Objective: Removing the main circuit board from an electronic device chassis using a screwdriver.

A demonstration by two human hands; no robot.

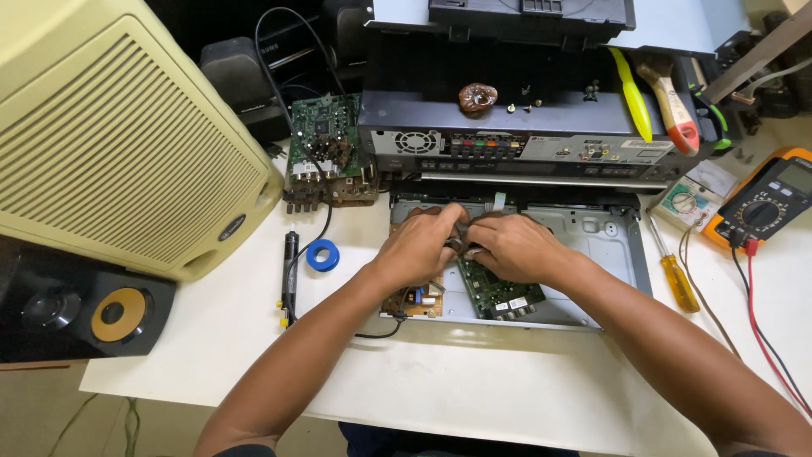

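Observation:
Both hands meet over an opened grey metal device chassis point(609, 245) on the white table. My left hand point(419, 245) and my right hand point(512, 247) pinch a small dark part between their fingertips; what it is cannot be made out. Under the hands lie a green circuit board point(499, 296) and a brown circuit board point(414, 303) inside the chassis.
A black player unit point(507, 127) stands behind the chassis with screws on top. A large cream speaker point(110, 127) fills the left. A loose green board point(326, 144), blue tape roll point(322, 255), soldering iron point(289, 275), yellow screwdriver point(677, 279) and orange multimeter point(761, 203) lie around.

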